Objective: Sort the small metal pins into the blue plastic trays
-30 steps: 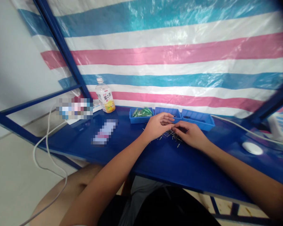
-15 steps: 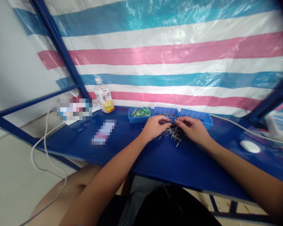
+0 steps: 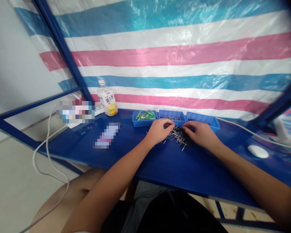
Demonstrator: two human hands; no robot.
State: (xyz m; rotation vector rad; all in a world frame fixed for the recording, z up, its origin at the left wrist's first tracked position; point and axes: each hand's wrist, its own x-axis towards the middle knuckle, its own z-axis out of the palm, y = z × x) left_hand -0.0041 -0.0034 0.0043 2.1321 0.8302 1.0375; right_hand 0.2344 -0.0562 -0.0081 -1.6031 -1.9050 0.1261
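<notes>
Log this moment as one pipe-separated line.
left hand: by metal pieces, hold unclear | right hand: opposite side, hold unclear | beyond: three blue bins

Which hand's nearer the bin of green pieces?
Left. Left hand is just front-right of the green-piece bin; right hand is farther right, by the metal pins.

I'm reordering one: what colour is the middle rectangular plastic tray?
It's a blue rectangular plastic tray, clearest in the head view.

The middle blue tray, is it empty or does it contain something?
Not empty: thin metal pieces lie inside the middle blue tray; how full, I cannot tell.
</notes>
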